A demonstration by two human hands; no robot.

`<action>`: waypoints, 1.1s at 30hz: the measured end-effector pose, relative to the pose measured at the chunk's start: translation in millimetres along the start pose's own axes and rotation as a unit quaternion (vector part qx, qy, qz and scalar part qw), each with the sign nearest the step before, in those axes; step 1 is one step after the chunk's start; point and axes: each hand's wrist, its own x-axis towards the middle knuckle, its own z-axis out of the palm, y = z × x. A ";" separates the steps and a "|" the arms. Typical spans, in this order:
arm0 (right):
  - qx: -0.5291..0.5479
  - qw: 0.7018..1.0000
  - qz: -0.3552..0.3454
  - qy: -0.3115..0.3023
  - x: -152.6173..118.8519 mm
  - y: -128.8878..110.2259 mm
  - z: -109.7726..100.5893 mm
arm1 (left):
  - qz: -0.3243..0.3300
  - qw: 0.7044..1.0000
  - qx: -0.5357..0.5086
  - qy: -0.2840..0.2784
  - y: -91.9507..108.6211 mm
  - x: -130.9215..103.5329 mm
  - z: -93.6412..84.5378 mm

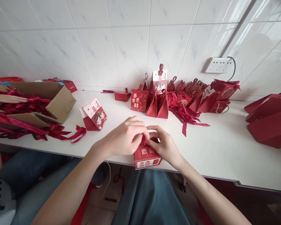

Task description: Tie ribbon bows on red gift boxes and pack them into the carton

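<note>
A red gift box (148,156) with white characters on its side sits at the table's front edge, right before me. Both of my hands meet over its top, around a small piece of red ribbon (144,140). The fingers of my left hand (131,134) are pinched on that ribbon from the left. From the right, my right hand (162,143) has its thumb and fingertips closed at the same ribbon, its palm resting near the box's upper corner. My fingers hide part of the ribbon and the box top.
A cardboard box (61,104) full of red ribbons stands at left, another person's hand (9,101) in it. Nearby is a red-and-white gift box (95,115). Several red boxes (139,100) and loose ribbons (184,114) line the wall. Red bags (269,120) stand far right.
</note>
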 end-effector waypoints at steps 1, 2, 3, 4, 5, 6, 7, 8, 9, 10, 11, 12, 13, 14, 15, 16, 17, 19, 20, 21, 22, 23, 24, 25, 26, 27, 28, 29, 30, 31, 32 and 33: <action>0.002 1.000 0.002 0.001 -0.2 -0.2 -0.1 | 0.000 1.000 -0.013 -0.004 -0.8 3.0 -0.3; 0.005 1.000 0.004 0.001 -0.4 -0.2 -0.3 | -0.003 1.000 -0.025 -0.008 -2.1 5.5 -0.2; 0.011 1.000 0.004 0.001 -0.6 0.0 -0.4 | -0.013 0.999 -0.035 -0.010 -4.0 7.5 0.3; 0.019 1.000 0.003 0.001 -0.9 0.4 -0.4 | -0.027 0.999 -0.044 -0.009 -6.5 8.9 1.3; 0.029 1.000 0.000 0.000 -1.2 0.9 -0.4 | -0.046 0.998 -0.052 -0.002 -9.8 9.8 2.9; 0.042 0.999 -0.002 -0.001 -1.5 1.6 -0.3 | -0.069 0.996 -0.062 0.007 -13.8 10.2 5.3; 0.057 0.998 -0.004 -0.002 -1.8 2.4 -0.2 | -0.092 0.993 -0.077 0.015 -18.5 10.2 8.3; 0.073 0.997 -0.003 -0.002 -2.2 3.2 -0.1 | -0.113 0.988 -0.099 0.023 -23.7 9.8 12.2; 0.090 0.996 0.001 -0.001 -2.6 4.0 0.1 | -0.132 0.983 -0.127 0.030 -29.3 9.0 16.7; 0.105 0.994 0.006 0.002 -2.9 4.7 0.2 | -0.146 0.976 -0.156 0.035 -34.8 8.0 21.7; 0.118 0.993 0.012 0.006 -3.2 5.5 0.2 | -0.157 0.970 -0.183 0.039 -40.0 6.6 27.0; 0.127 0.992 0.016 0.012 -3.3 6.1 0.3 | -0.165 0.964 -0.203 0.044 -44.5 4.8 32.3; 0.131 0.991 0.019 0.018 -3.4 6.8 0.3 | -0.172 0.960 -0.214 0.050 -47.9 2.6 37.4; 0.132 0.991 0.019 0.024 -3.3 7.4 0.4 | -0.179 0.958 -0.215 0.055 -50.1 0.0 41.9; 0.132 0.991 0.018 0.029 -3.1 8.0 0.6 | -0.184 0.958 -0.210 0.059 -50.8 -2.9 45.6; 0.133 0.990 0.018 0.033 -2.9 8.6 0.9 | -0.187 0.960 -0.201 0.063 -50.2 -6.0 48.4; 0.137 0.990 0.018 0.035 -2.7 9.2 1.2 | -0.188 0.961 -0.190 0.066 -48.2 -9.3 50.3; 0.147 0.988 0.018 0.038 -2.5 9.7 2.1 | -0.186 0.965 -0.170 0.075 -41.2 -15.4 51.5; 0.145 0.989 0.015 0.041 -2.7 9.5 2.7 | -0.181 0.967 -0.163 0.077 -36.8 -18.2 51.1; 0.134 0.990 0.011 0.046 -3.2 8.9 3.3 | -0.175 0.969 -0.158 0.076 -32.1 -20.6 50.5; 0.115 0.992 0.004 0.054 -4.1 7.9 3.9 | -0.169 0.971 -0.155 0.074 -27.6 -22.6 49.7; 0.090 0.994 -0.003 0.062 -5.2 6.3 4.6 | -0.165 0.972 -0.153 0.072 -23.5 -24.4 49.0; 0.064 0.995 -0.011 0.069 -6.6 4.4 5.3 | -0.165 0.972 -0.153 0.071 -20.0 -25.9 48.7; 0.039 0.996 -0.019 0.076 -8.1 2.2 6.0 | -0.169 0.971 -0.154 0.073 -17.2 -27.1 49.0; 0.015 0.996 -0.025 0.082 -9.8 -0.3 6.6 | -0.178 0.969 -0.156 0.078 -15.0 -28.2 49.8; -0.009 0.996 -0.029 0.086 -11.4 -2.8 7.0 | -0.186 0.966 -0.160 0.082 -13.5 -29.2 51.1; -0.035 0.995 -0.034 0.090 -12.9 -5.4 7.1 | -0.194 0.963 -0.166 0.086 -12.5 -30.0 53.0; -0.062 0.993 -0.039 0.093 -14.2 -7.8 7.0 | -0.200 0.960 -0.173 0.090 -12.1 -30.7 55.2; -0.090 0.990 -0.044 0.095 -15.3 -10.2 6.4 | -0.205 0.957 -0.180 0.095 -11.9 -31.3 57.7; -0.117 0.987 -0.049 0.095 -16.1 -12.2 5.5 | -0.209 0.955 -0.186 0.101 -11.9 -31.7 60.3; -0.140 0.984 -0.055 0.094 -16.6 -14.0 4.3 | -0.212 0.953 -0.189 0.109 -11.9 -31.8 62.8; -0.159 0.981 -0.061 0.092 -16.8 -15.4 2.8 | -0.214 0.951 -0.190 0.119 -11.9 -31.9 65.0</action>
